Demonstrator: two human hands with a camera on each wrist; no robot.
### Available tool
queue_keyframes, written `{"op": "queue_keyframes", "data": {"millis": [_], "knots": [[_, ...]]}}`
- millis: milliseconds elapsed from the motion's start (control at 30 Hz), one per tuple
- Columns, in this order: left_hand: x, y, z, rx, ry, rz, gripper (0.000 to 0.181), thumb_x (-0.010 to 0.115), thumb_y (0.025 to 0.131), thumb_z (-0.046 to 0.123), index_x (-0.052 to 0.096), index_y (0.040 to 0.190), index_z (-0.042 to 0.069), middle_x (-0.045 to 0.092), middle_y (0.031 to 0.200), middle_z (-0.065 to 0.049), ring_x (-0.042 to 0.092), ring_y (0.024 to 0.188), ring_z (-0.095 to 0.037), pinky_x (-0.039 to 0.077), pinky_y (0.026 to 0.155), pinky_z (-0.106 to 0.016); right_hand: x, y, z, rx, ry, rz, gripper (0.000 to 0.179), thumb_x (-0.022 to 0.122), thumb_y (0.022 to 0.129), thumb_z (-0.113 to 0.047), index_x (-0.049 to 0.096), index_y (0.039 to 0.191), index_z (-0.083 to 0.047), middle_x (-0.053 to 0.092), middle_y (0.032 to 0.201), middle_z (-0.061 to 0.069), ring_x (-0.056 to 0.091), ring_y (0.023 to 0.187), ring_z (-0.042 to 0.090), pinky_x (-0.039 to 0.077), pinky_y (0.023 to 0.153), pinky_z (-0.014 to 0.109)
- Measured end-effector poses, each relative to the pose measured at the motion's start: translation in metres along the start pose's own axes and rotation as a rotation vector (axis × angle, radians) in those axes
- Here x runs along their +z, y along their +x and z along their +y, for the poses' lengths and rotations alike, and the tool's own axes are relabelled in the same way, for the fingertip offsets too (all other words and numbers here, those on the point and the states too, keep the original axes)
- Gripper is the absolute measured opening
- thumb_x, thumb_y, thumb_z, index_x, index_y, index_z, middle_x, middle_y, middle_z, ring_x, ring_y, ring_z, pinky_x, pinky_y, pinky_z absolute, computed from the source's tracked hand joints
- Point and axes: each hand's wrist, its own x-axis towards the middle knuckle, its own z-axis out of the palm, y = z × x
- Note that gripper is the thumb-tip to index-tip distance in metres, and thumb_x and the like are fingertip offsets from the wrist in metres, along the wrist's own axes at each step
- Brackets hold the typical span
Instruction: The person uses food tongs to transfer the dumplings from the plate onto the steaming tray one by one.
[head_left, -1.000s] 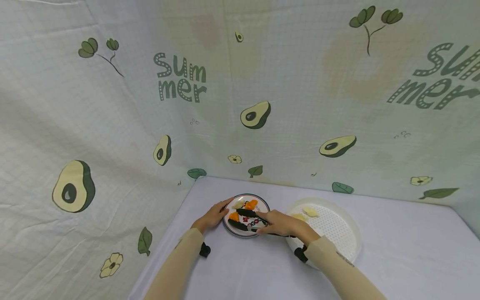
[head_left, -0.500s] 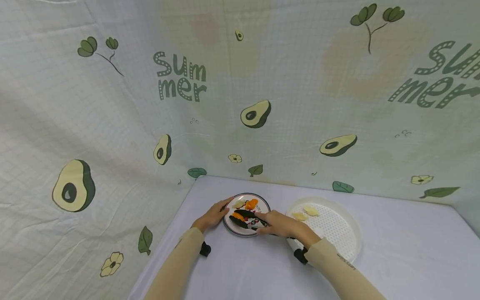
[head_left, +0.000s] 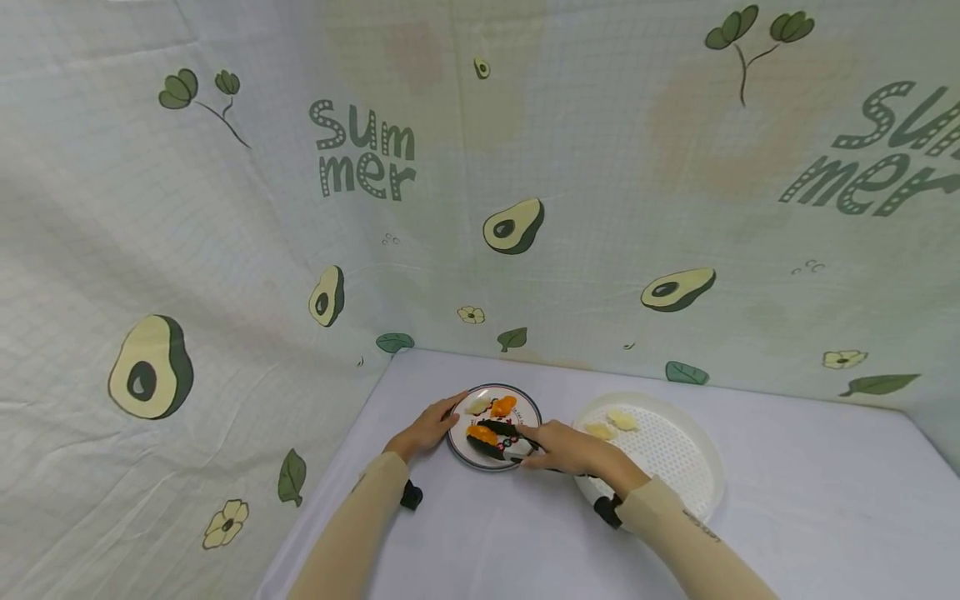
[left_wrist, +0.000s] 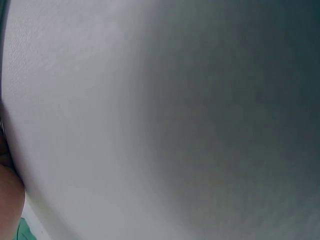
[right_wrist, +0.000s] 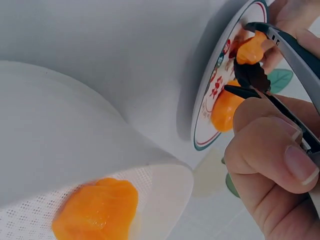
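My right hand [head_left: 566,447] grips tongs [right_wrist: 300,62] with long metal arms and black tips, reaching over the small patterned plate [head_left: 463,457]. Between the tips lies an orange piece [head_left: 482,435], soft-looking and lumpy; whether both tips touch it I cannot tell. A second orange piece [head_left: 503,407] and a pale piece [head_left: 478,406] sit farther back on the plate. My left hand [head_left: 426,429] holds the plate's left rim, thumb on the near side and fingers along the far side. In the left wrist view a blurred pale surface covers nearly everything.
Right of the plate stands a round white basket [head_left: 708,446] with a perforated bottom, partly under my right forearm. Pale pieces [head_left: 621,420] lie at its back left. The right wrist view shows an orange lump [right_wrist: 97,210] inside it. A printed cloth [head_left: 420,275] hangs behind the table.
The tongs' tips have come closer together around the near orange piece and shifted slightly right, the piece moving with them. My left hand stays at the plate's rim.
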Motion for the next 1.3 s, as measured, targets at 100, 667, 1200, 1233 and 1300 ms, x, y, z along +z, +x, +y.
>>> {"op": "queue_keyframes", "data": {"millis": [100, 667, 1200, 1233, 1300], "knots": [[0.0, 0.001, 0.001, 0.016, 0.003, 0.0, 0.051, 0.046, 0.107, 0.015, 0.035, 0.156, 0.014, 0.036, 0.157, -0.018, 0.031, 0.143, -0.04, 0.024, 0.116, -0.057, -0.002, -0.003, 0.002, -0.018, -0.004, 0.007, 0.061, 0.068, 0.096, -0.026, 0.047, 0.145, 0.004, 0.06, 0.131, 0.025, 0.06, 0.109, 0.026, 0.052, 0.093, 0.046], [0.0, 0.002, 0.003, 0.01, 0.006, -0.009, 0.051, 0.047, 0.107, 0.016, 0.034, 0.157, 0.015, 0.037, 0.156, -0.017, 0.032, 0.143, -0.04, 0.024, 0.116, -0.057, -0.017, -0.019, 0.005, -0.02, 0.007, 0.051, 0.062, 0.066, 0.098, -0.031, 0.047, 0.144, 0.006, 0.061, 0.129, 0.025, 0.062, 0.106, 0.026, 0.053, 0.091, 0.045], [0.004, 0.001, -0.002, -0.008, -0.003, 0.009, 0.051, 0.046, 0.107, 0.016, 0.035, 0.157, 0.018, 0.037, 0.156, -0.017, 0.031, 0.143, -0.041, 0.024, 0.115, -0.058, -0.054, -0.081, 0.01, -0.098, -0.025, 0.14, 0.074, 0.058, 0.098, -0.049, 0.042, 0.148, 0.004, 0.063, 0.127, 0.015, 0.06, 0.106, 0.02, 0.052, 0.089, 0.042], [0.004, 0.001, -0.001, -0.015, -0.006, 0.011, 0.051, 0.046, 0.107, 0.016, 0.035, 0.157, 0.018, 0.036, 0.156, -0.017, 0.03, 0.143, -0.041, 0.024, 0.115, -0.058, -0.056, -0.086, 0.012, -0.097, -0.023, 0.144, 0.075, 0.057, 0.098, -0.05, 0.042, 0.148, 0.004, 0.063, 0.128, 0.016, 0.061, 0.109, 0.024, 0.052, 0.09, 0.044], [0.003, -0.001, -0.001, -0.027, -0.015, 0.015, 0.051, 0.046, 0.107, 0.016, 0.035, 0.157, 0.019, 0.036, 0.156, -0.017, 0.029, 0.144, -0.042, 0.023, 0.116, -0.059, -0.06, -0.095, 0.014, -0.094, -0.03, 0.154, 0.078, 0.054, 0.098, -0.054, 0.042, 0.149, 0.003, 0.058, 0.135, 0.02, 0.058, 0.12, 0.032, 0.05, 0.096, 0.049]]}}
